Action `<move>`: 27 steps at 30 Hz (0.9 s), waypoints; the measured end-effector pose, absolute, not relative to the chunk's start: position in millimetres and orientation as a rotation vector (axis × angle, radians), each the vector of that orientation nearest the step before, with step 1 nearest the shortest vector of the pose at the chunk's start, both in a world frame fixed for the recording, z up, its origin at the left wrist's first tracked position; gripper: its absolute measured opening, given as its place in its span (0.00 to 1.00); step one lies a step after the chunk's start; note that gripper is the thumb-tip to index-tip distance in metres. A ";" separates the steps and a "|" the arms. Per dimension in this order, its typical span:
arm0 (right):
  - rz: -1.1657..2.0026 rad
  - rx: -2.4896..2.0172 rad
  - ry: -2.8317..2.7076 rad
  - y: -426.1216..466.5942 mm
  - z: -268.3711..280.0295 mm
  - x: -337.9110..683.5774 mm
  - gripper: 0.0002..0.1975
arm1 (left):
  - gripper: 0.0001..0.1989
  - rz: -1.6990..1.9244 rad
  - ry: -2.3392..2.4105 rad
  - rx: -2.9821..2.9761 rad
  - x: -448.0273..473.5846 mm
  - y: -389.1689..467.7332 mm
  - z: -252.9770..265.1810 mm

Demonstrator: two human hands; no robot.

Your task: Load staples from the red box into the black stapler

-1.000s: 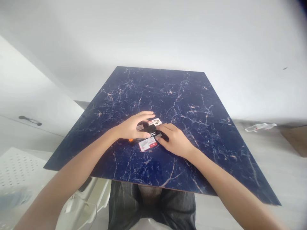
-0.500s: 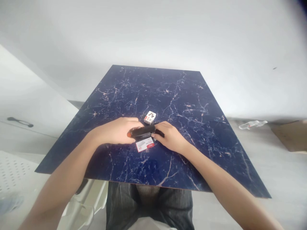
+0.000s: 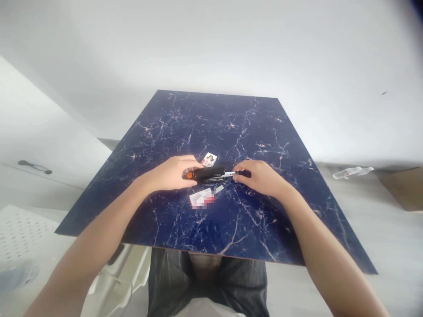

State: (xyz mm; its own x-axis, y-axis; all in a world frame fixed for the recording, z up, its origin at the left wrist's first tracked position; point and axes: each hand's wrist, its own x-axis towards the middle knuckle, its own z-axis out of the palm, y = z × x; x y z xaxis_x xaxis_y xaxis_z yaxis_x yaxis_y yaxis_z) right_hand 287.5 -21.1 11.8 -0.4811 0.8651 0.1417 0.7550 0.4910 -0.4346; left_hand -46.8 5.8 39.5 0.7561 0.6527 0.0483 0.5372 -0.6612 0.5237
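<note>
Across the middle of the dark blue table (image 3: pixel 214 233) lies a black stapler (image 3: pixel 213 174) with an orange patch at its left end. My left hand (image 3: pixel 173 172) is closed around that end. A silver metal slide (image 3: pixel 228 175) sticks out of the stapler's right end, and my right hand (image 3: pixel 257 171) pinches its dark tip. Just behind the stapler stands a small white box (image 3: pixel 209 159) with a printed picture, partly hidden. In front lies a white and red staple box (image 3: pixel 201 197), partly blurred, with a small pale piece (image 3: pixel 220 188) at its right end.
White walls (image 3: pixel 211 48) surround the table's back. At the left is a white cabinet with a dark handle (image 3: pixel 35 167). A clear plastic item (image 3: pixel 353 172) and a brown cardboard piece (image 3: pixel 405 188) lie on the floor at the right.
My right hand has moved to the right, drawing the metal slide out of the stapler. My left hand keeps its hold on the orange end. The pale piece beside the front box now shows.
</note>
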 end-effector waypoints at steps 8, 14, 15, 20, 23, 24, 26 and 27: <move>0.382 -1.035 -2.406 -43.4 21.8 265.0 0.07 | 0.21 0.487 0.892 2.524 -48.2 12.3 29.3; 0.380 -0.959 -2.618 -53.4 2.8 242.9 0.12 | 0.21 0.511 0.889 2.528 -49.2 15.1 25.0; 0.379 -0.975 -2.623 -52.6 3.2 243.8 0.12 | 0.21 0.502 0.894 2.527 -49.2 15.1 25.0; 0.328 -0.978 -2.434 -42.3 18.5 262.7 0.09 | 0.22 0.469 0.900 2.493 -48.8 15.6 26.1; 0.221 -1.042 -2.312 -33.7 19.0 274.4 0.07 | 0.20 0.457 0.894 2.462 -48.4 16.7 26.6; 0.195 -1.049 -2.316 -31.3 16.6 276.5 0.07 | 0.20 0.457 0.894 2.452 -48.3 16.9 26.7; 0.161 -1.035 -2.356 -27.8 10.2 277.8 0.08 | 0.20 0.465 0.894 2.439 -48.0 17.1 26.7; 0.147 -1.022 -2.373 -26.7 7.1 277.3 0.08 | 0.20 0.470 0.891 2.436 -47.9 17.1 26.8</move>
